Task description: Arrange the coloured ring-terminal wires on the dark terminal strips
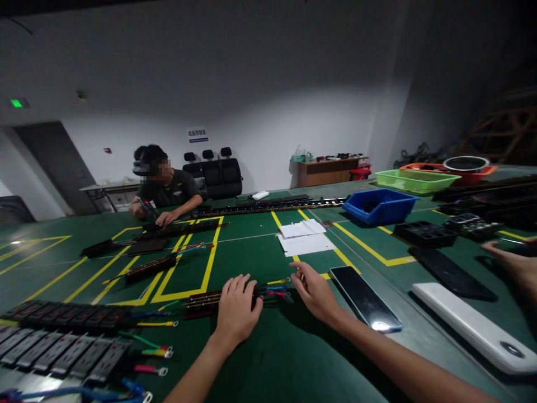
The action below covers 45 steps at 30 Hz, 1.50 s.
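My left hand (238,310) lies over a black socket strip part with copper-coloured bars (203,302), its fingers curled round the far side and thumb on the near side. From the strip's right end, coloured wires with ring terminals (279,290) stick out. Just right of these wire ends is my right hand (312,288), index finger and thumb apart, with nothing visible between them. To the left lie rows of black sockets (75,314) and grey sockets (69,355), with wires and ring terminals at their right ends.
Right of my hands lie a phone (364,296), a white oblong device (474,327) and a black flat piece (453,272). Beyond are paper sheets (306,238), a blue bin (380,206) and a green basket (417,181). A co-worker (170,187) works across the table; another person's hand (514,263) reaches in at right.
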### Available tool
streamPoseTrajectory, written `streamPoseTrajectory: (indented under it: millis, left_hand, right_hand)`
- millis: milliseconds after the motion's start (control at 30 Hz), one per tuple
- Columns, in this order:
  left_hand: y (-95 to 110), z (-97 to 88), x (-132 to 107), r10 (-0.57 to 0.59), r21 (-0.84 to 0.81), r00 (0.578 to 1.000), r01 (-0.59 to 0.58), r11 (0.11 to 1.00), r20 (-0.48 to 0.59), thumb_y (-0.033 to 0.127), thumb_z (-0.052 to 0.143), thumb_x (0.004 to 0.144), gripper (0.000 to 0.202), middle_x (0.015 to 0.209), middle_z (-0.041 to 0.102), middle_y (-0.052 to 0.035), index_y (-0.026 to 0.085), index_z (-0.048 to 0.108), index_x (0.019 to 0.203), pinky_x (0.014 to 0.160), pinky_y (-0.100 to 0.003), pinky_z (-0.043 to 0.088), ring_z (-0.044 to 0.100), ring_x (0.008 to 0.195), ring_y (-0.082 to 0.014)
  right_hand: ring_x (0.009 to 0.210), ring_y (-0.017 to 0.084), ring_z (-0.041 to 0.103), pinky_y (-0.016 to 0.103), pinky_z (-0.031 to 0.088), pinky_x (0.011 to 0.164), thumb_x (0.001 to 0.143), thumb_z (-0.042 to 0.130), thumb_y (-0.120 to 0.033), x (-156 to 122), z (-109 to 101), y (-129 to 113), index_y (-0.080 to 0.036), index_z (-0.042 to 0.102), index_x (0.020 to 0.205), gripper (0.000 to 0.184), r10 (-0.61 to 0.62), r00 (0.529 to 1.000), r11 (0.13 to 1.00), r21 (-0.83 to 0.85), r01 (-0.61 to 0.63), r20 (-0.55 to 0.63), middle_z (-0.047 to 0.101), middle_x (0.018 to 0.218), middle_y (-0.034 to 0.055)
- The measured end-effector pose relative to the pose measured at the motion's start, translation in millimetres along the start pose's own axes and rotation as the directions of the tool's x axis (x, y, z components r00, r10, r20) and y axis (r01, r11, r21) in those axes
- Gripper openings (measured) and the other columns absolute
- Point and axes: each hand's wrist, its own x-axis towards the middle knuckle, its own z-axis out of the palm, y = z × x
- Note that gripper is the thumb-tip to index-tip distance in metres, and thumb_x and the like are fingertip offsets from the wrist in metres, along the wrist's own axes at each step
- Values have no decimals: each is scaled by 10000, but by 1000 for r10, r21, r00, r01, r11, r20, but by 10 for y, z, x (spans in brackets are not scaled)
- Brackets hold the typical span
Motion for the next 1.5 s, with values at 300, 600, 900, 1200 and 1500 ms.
streamPoseTrajectory:
  millis: [300,600,900,1200,1500]
  left_hand:
    - [-48,72,-17,-8,-34,1000,8,999,2,395,510,954,429,1426,620,-83,267,646,1340,1157,-563,378,545,1335,-321]
    - [-11,40,-13,-30,-58,999,31,998,26,395,509,958,412,1437,612,-75,260,660,1316,1158,-552,372,529,1345,-328]
    - [7,2,-8,-11,-28,999,12,1000,34,380,517,958,423,1437,611,-96,224,659,1324,1148,-547,378,535,1335,-324]
    - [28,-36,-11,17,-27,1000,-17,999,1,325,526,972,387,1407,629,-118,188,660,1308,1134,-542,392,556,1311,-311]
    - [35,-67,-14,14,-24,1000,-13,1000,22,332,511,986,393,1413,626,-119,189,660,1320,1125,-550,402,556,1314,-306]
  right_hand:
    - [721,217,660,322,482,670,1008,408,-394,-69,22,17,-236,602,1267,360,0,996,988,-153,13,88,699,922,75]
    - [853,224,675,325,492,758,1022,370,-392,-64,1,-19,-259,691,1073,351,1,983,979,-202,36,183,701,1023,78]
    - [802,198,667,297,456,728,1034,389,-359,-76,-23,-34,-227,666,1031,308,-41,990,979,-194,67,135,699,993,67]
    - [819,198,678,293,456,740,1023,421,-341,-78,-22,-16,-205,678,1063,294,-73,995,982,-169,83,64,722,1002,73]
    - [769,190,654,288,433,692,1046,388,-373,-73,-17,-14,-209,707,938,374,-68,993,967,-239,89,95,696,879,58]
